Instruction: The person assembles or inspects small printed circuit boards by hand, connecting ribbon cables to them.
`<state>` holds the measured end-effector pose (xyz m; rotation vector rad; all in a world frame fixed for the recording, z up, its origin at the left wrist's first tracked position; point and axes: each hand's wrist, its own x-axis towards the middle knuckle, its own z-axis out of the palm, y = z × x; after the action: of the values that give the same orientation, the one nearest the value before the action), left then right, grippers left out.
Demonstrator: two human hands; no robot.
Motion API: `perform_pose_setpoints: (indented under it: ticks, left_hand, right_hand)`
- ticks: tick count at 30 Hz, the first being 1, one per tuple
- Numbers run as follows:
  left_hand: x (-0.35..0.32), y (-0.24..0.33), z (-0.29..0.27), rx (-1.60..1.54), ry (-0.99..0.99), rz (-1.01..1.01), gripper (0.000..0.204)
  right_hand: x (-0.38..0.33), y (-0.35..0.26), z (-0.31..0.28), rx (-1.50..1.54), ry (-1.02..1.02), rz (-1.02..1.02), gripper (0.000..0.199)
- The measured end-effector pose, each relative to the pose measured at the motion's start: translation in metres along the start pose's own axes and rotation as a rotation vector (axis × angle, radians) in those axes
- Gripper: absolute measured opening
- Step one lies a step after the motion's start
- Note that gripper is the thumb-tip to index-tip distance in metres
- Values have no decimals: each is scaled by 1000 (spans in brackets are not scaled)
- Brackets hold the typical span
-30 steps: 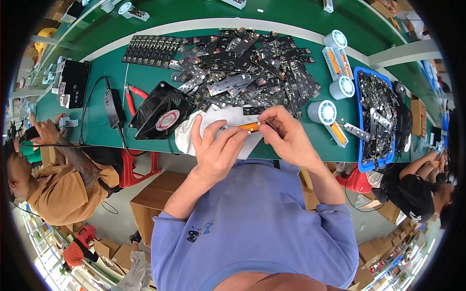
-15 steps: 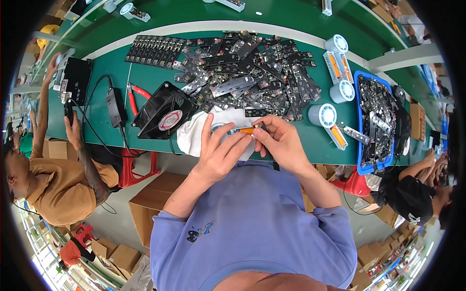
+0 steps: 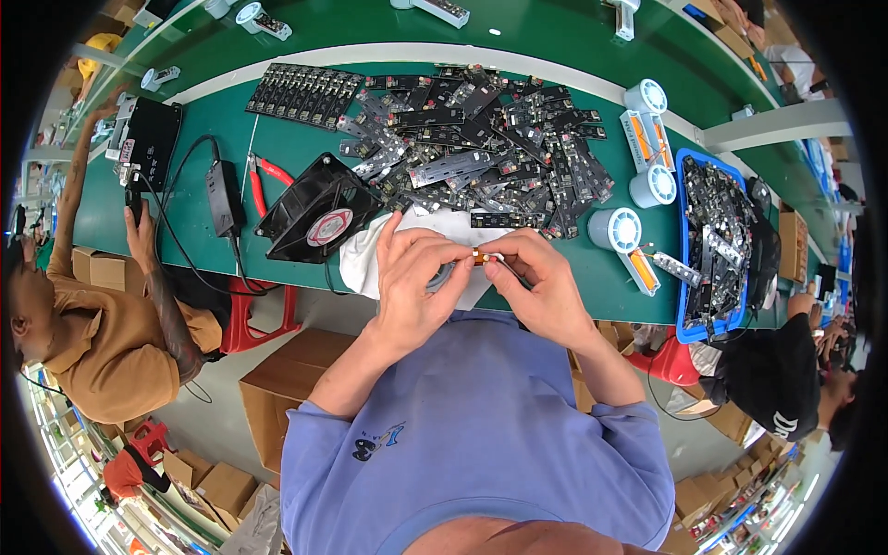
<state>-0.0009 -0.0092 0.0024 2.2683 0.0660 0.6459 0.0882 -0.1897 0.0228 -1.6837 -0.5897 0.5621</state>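
In front of my chest both hands work over a white cloth [image 3: 366, 255] at the table's near edge. My left hand [image 3: 407, 289] is closed on a light-blue handheld fan [image 3: 444, 275], mostly hidden by the fingers. A short stretch of its orange battery [image 3: 478, 257] shows between my fingertips. My right hand [image 3: 541, 282] pinches close beside it, with a small white part [image 3: 494, 258] at the thumb tip. The dark circuit board in this hand is almost wholly covered by the fingers. Beyond my hands lies a heap of black circuit boards [image 3: 453, 166].
A black square fan [image 3: 324, 217], red-handled pliers [image 3: 258, 190] and a black power adapter [image 3: 222, 199] lie to the left. At right are light-blue fans [image 3: 614, 230] with orange batteries and a blue tray [image 3: 685, 236] of boards. People sit on both sides.
My fingertips have drawn closer together, covering most of the orange battery. The circuit board at my right fingers has turned out of sight. The view has shifted slightly.
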Motion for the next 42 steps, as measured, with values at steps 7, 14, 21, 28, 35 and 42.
perform_pose_setpoints:
  ticks: [7, 14, 21, 28, 35, 42]
  left_hand:
    - [1, -1, 7, 89, 47, 64, 12]
    - [5, -1, 7, 93, 50, 77, 13]
    - [5, -1, 8, 122, 63, 101, 13]
    - [5, -3, 13, 177, 91, 144, 15]
    - [9, 1, 12, 197, 31, 158, 18]
    - [7, 0, 11, 184, -12, 161, 20]
  right_hand:
    - [4, -1, 6, -142, 125, -88, 22]
    - [7, -5, 8, -184, 92, -146, 24]
    - [6, -3, 4, -147, 57, -127, 26]
    - [5, -4, 5, -312, 53, -229, 27]
    - [10, -3, 1, -402, 48, -262, 25]
    - [13, 8, 3, -541, 89, -413, 23]
